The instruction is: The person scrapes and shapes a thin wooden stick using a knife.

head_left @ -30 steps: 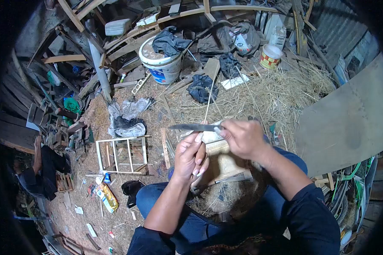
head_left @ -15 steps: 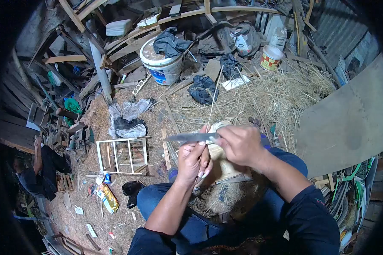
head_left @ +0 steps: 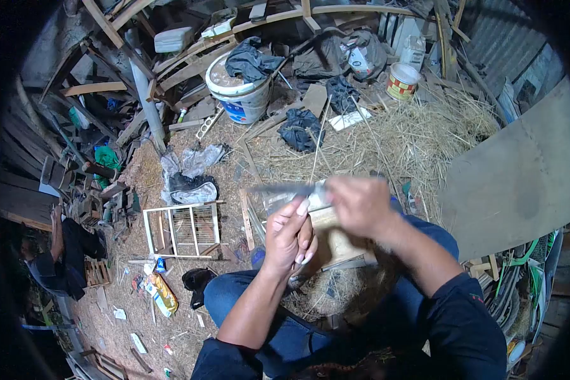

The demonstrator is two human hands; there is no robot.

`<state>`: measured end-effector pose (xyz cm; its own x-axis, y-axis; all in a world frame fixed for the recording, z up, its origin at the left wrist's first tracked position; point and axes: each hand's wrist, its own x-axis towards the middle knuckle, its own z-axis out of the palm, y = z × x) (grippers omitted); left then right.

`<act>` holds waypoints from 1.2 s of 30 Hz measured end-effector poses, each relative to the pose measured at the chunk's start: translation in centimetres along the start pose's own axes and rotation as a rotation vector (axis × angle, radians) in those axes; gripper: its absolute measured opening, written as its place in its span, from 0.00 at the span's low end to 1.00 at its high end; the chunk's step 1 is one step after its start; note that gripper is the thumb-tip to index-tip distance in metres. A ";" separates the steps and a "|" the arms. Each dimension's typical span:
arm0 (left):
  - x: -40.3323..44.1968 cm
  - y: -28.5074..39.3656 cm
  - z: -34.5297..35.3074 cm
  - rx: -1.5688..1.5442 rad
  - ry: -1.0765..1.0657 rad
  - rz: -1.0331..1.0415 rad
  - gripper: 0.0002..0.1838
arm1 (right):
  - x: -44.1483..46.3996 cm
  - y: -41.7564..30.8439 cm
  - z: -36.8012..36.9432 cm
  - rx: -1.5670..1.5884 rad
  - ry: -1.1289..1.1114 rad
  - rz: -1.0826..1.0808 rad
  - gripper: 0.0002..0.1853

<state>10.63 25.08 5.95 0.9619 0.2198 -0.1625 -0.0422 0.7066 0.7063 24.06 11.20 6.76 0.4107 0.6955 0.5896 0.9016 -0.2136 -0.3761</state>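
Observation:
My right hand [head_left: 361, 206] is closed around the handle of a knife [head_left: 278, 189], and motion smears both. The blade points left and lies across the top of my left hand [head_left: 288, 237], close to the thumb tip. Pinched in the left fingers is a thin wooden stick [head_left: 320, 142] that slants up and away from me. Its lower end is hidden by the hand. Below the knife, between my legs, sits a pale wooden block [head_left: 341, 244].
A small wooden frame with thin bars [head_left: 182, 231] lies on the shavings-strewn floor at left. Ahead stand a large white bucket [head_left: 239, 104] and a smaller tub [head_left: 403, 82]. A big flat board [head_left: 513, 177] leans at right. Another person [head_left: 54, 256] sits far left.
The knife and my right hand have shifted slightly upward, and the blade has gone from sharp to blurred. My left hand stays nearly in place on the stick.

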 end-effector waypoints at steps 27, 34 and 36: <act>-0.2 0.3 0.5 0.217 0.044 0.019 0.21 | -0.4 0.8 1.3 -0.091 0.039 -0.019 0.18; 0.0 0.1 0.6 0.174 0.043 0.017 0.17 | -0.2 -0.7 0.0 0.001 -0.035 0.060 0.11; -0.3 0.0 0.6 0.157 0.027 0.010 0.17 | 0.1 0.2 0.1 0.005 -0.026 0.093 0.11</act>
<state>10.51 24.65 6.41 0.9539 0.2459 -0.1719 -0.0070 0.5911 0.8066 24.29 11.28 6.61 0.4893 0.6900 0.5334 0.8588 -0.2748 -0.4324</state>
